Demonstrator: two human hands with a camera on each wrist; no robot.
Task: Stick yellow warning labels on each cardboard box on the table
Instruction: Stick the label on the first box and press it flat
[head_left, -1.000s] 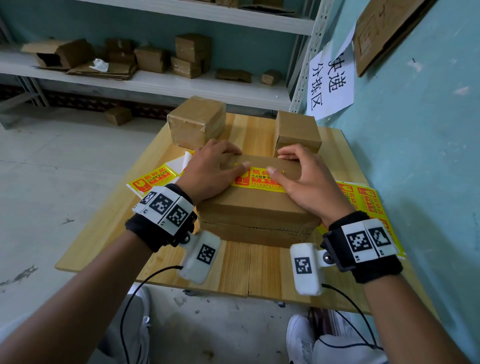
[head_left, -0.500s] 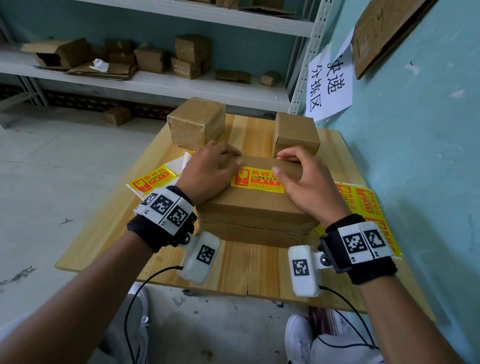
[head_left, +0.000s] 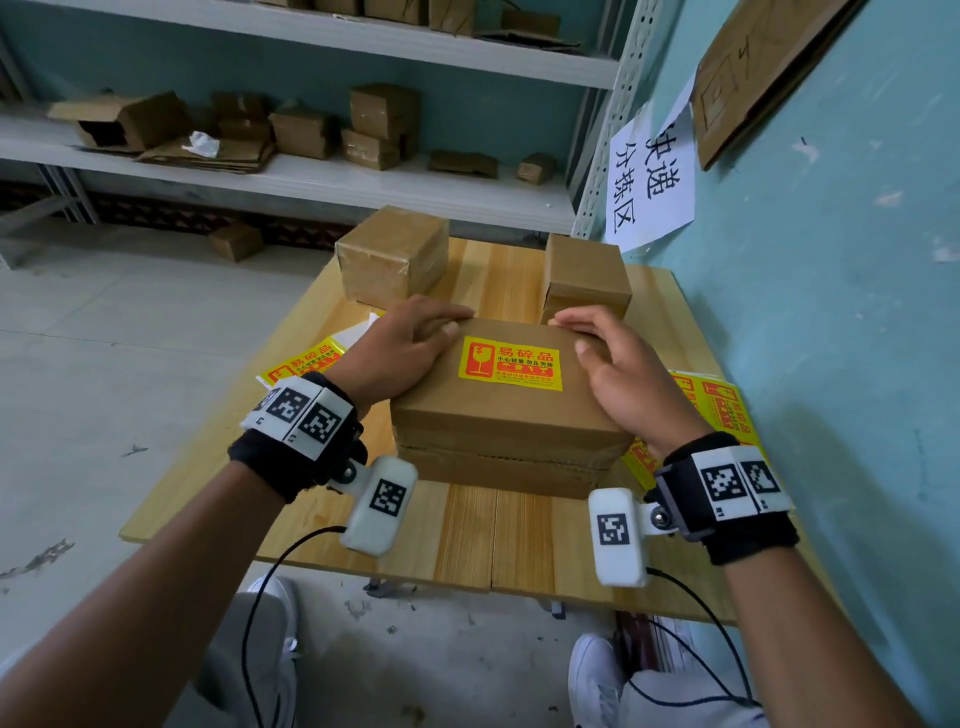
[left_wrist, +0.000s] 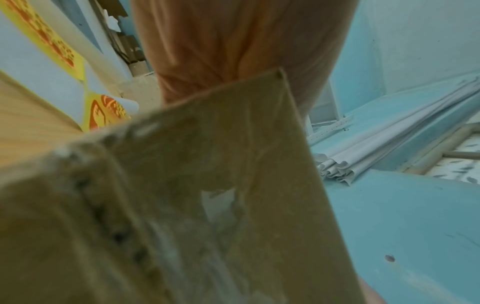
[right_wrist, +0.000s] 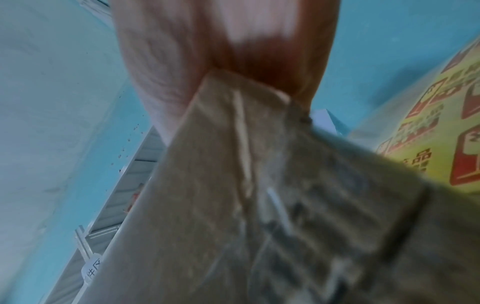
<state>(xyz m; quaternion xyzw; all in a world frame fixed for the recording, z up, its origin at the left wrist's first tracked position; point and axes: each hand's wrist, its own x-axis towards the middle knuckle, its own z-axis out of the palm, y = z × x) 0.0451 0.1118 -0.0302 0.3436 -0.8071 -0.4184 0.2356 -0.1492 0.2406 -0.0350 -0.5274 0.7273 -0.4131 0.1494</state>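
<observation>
Your hands have slid apart off the label (head_left: 511, 363); it now lies stuck flat on the near box (head_left: 506, 410). Left grip (head_left: 402, 353) and right grip (head_left: 626, 376) rest spread on top. Two boxes behind remain bare.

Matt cardboard box (head_left: 498, 415), glossy yellow label (head_left: 511, 362), wood table (head_left: 493, 530).

We count three cardboard boxes on the desk (head_left: 470, 535): one near box (head_left: 506, 426) and two far ones, the left box (head_left: 392, 254) and the right box (head_left: 584, 275). One yellow label (head_left: 511, 364) sits on the near box. We see two lots of label sheets, one at left (head_left: 306, 361) and one at right (head_left: 719, 410). Two hands show, a left hand (head_left: 400, 353) and a right hand (head_left: 631, 379).
</observation>
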